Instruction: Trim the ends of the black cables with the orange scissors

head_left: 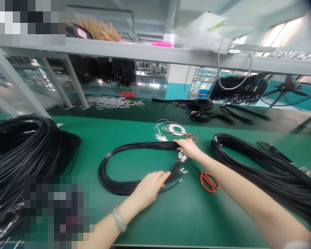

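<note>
A black cable bundle [109,181] lies on the green table in an open loop, its metal-tipped ends gathered at the right. My left hand [152,185], with a pale green bangle on the wrist, is closed over the near side of the loop. At the far side, my right hand [189,148] grips the bundle close to its ends; its fingertips are partly hidden. Orange-handled scissors [209,182] lie to the right of the bundle. Beyond my right hand are a coil of white cord [176,129] and a second pair of orange-handled scissors [191,138].
A large heap of black cables [41,145] fills the left side. Another looped cable bundle [259,173] lies at the right. White ties [106,102] and more black cables [202,107] lie at the back, below a grey shelf [145,50]. A fan [285,89] stands beyond.
</note>
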Demonstrator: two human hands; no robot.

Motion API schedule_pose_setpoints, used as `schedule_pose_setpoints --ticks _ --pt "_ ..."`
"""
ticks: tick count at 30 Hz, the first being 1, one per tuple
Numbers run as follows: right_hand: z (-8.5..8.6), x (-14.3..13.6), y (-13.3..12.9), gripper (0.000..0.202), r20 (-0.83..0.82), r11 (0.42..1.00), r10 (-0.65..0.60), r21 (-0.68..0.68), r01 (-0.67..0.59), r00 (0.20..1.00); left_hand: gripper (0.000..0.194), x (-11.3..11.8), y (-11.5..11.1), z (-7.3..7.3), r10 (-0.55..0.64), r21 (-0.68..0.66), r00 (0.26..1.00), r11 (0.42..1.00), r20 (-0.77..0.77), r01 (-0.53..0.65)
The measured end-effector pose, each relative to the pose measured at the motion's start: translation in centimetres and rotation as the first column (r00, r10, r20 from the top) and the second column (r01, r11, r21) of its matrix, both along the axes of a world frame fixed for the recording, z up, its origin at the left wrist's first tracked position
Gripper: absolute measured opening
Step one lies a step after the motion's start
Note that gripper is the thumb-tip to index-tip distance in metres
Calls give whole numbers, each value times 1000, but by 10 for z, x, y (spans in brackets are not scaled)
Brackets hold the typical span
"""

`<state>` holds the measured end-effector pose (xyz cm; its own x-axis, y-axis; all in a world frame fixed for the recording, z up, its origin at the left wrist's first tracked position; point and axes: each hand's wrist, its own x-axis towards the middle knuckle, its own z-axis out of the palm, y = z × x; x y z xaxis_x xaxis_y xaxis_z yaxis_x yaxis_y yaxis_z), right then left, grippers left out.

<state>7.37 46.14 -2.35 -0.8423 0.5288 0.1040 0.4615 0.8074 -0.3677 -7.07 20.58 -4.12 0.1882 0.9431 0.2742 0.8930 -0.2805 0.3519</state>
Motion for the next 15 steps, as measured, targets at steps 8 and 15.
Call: schedule_pose_setpoints --ticks 8,15 --pt "12 40 -27 28 -67 997 -80 16 81 995 49 -28 12 0 41 -8 999 999 35 -41" --pt "-1 111 -72 9 100 976 -109 -176 125 989 18 30 10 1 144 79 983 988 -113 -136"
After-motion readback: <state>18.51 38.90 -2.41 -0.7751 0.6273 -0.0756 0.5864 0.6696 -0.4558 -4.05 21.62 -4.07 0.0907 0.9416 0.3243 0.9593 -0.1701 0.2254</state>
